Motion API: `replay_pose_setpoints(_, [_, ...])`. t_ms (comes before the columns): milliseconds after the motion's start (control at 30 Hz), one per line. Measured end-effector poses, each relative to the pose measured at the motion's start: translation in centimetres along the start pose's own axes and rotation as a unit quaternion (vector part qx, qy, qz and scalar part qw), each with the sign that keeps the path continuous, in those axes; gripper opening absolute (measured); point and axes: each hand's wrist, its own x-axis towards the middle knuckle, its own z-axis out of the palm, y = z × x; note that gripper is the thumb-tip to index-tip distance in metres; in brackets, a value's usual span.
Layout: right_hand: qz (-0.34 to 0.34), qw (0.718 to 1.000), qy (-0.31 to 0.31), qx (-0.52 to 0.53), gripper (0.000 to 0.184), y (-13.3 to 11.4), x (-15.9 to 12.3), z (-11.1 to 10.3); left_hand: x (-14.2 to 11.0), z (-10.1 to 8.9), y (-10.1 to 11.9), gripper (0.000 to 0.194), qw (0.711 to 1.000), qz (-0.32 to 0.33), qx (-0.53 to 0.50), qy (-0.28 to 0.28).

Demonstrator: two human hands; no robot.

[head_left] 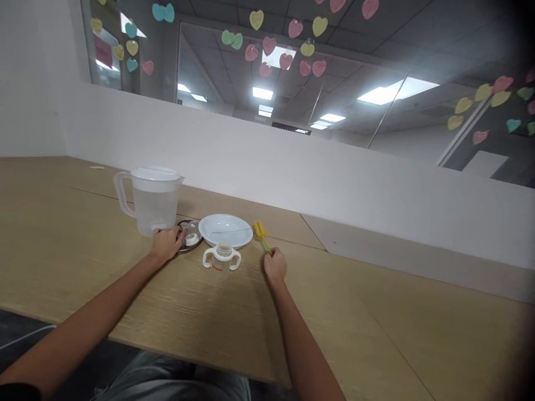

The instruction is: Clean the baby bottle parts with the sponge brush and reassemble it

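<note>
My right hand (276, 266) is closed around the thin green handle of a bottle brush (261, 230), its yellow sponge head tilted up and away from me. To the left, my left hand (166, 243) rests palm down, fingers apart, between the jug's base and the left rim of a round metal tray (184, 250); its fingertips are partly hidden. Small clear and white bottle parts (191, 239) lie on that tray. Between my hands stands a clear, lidless baby bottle (220, 266) with two white side handles and red marks, touched by neither hand.
A translucent lidded jug (155, 203) holding clear liquid stands behind my left hand. Behind the bottle is a pale, shallow bowl (225, 229). The wooden table (334, 312) meets a white wall (251, 161) under a window with heart-shaped notes.
</note>
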Motion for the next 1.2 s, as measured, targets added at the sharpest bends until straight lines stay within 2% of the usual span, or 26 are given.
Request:
replay_pose_setpoints(233, [-0.011, 1.000, -0.006, -0.008, 0.024, 0.0, -0.2, -0.2, -0.1, 0.4, -0.4, 0.039, 1.000, -0.007, -0.007, 0.016])
replay_pose_setpoints(500, [-0.026, 0.999, -0.017, -0.026, 0.023, 0.0, -0.2, 0.1, -0.2, 0.8, -0.4, 0.042, 1.000, 0.004, -0.025, -0.017])
replay_pose_setpoints(967, [-0.037, 0.998, -0.031, -0.051, 0.022, -0.2, -0.1, 0.1, 0.1, 1.7, -0.8, 0.039, 0.999, 0.006, -0.033, -0.003])
replay_pose_setpoints(1200, [-0.035, 0.997, -0.048, -0.052, 0.023, -0.3, 0.0, -0.1, -0.1, 1.4, -0.6, 0.038, 0.999, -0.004, -0.032, -0.009])
